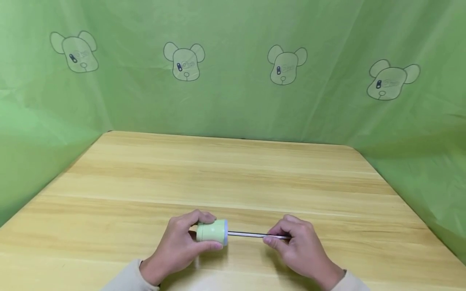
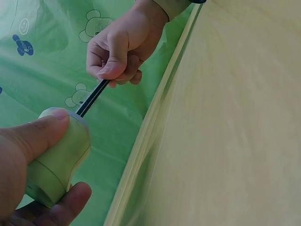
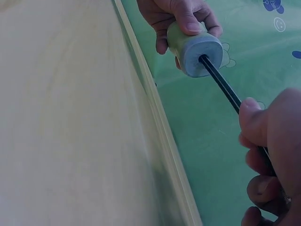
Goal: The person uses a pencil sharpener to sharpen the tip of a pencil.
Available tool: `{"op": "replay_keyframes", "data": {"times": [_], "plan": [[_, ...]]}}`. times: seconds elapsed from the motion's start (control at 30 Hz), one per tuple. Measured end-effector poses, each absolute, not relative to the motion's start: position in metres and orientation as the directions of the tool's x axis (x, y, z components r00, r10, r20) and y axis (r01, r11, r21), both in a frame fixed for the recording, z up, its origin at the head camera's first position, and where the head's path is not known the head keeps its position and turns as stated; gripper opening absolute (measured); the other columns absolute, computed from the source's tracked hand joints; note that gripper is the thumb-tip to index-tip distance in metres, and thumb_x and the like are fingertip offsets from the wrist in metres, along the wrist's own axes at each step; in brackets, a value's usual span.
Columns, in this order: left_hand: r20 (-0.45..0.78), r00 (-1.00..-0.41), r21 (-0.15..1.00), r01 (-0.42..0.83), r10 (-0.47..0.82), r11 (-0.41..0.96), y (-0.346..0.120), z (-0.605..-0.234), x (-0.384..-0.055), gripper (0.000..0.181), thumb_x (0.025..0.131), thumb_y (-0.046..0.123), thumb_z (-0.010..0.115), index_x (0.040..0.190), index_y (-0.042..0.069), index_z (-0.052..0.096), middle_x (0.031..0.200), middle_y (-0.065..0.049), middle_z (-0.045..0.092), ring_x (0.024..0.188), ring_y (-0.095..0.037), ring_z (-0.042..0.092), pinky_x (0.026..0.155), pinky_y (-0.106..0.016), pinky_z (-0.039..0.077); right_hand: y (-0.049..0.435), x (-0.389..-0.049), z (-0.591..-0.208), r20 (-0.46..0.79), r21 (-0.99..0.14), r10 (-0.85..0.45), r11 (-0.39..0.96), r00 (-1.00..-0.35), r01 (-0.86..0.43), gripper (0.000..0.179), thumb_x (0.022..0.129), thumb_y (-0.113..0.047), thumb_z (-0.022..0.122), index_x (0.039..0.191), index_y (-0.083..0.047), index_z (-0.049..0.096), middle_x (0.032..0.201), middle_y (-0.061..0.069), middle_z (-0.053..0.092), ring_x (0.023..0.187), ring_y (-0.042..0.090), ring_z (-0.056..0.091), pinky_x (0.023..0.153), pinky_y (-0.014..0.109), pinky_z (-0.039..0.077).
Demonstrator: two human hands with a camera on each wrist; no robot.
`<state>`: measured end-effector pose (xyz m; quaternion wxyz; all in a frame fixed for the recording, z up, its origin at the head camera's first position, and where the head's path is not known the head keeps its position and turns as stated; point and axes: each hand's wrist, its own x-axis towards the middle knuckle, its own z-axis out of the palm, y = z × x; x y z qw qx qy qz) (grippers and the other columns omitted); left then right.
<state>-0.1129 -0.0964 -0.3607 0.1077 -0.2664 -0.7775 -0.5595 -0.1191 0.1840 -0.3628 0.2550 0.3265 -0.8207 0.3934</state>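
Observation:
My left hand (image 1: pixel 178 244) grips a small light-green pencil sharpener (image 1: pixel 212 231) lying sideways, thumb on the near side and fingers on the far side. Its pale blue end face (image 3: pixel 190 61) points toward my right hand (image 1: pixel 300 246). Between thumb and fingers, that hand pinches a dark pencil with pale stripes (image 1: pixel 247 234). In the right wrist view the pencil's end goes into the hole in the sharpener's face, so its tip is hidden. The left wrist view shows the sharpener body (image 2: pixel 66 150) narrowing toward its middle.
Both hands are above the near part of a light wood table (image 1: pixel 233 173). Green sheeting (image 1: pixel 233 105) printed with bear heads hangs behind the table and along both sides. The table's edge (image 2: pixel 141 136) runs close to the hands in the wrist views.

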Motion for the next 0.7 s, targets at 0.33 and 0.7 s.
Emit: {"op": "replay_keyframes", "data": {"times": [0.33,0.7], "plan": [[0.475,-0.828,0.805,0.545,0.298,0.232,-0.0978,-0.3613,-0.1132,0.036,0.072,0.018,0.086,0.097,0.004,0.065,0.108,-0.015,0.069,0.087,-0.022,0.066,0.058,-0.023,0.059,0.1825,-0.1176,-0.3604,0.579,-0.526,-0.356,0.525,-0.734,-0.669,0.021,0.073,-0.004,0.082,0.073,-0.019,0.068,0.072,-0.016,0.058,0.055,-0.002,0.043,0.043,0.017,0.040],[0.477,-0.827,0.799,0.549,0.297,0.245,-0.0975,-0.3622,-0.1146,0.036,0.072,0.019,0.086,0.097,0.004,0.065,0.108,-0.015,0.069,0.086,-0.021,0.066,0.058,-0.022,0.059,0.1815,-0.1205,-0.3632,0.689,-0.457,-0.303,0.523,-0.659,-0.719,0.035,0.058,-0.005,0.091,0.076,-0.021,0.066,0.079,-0.015,0.059,0.063,0.003,0.049,0.053,0.011,0.040]]}}
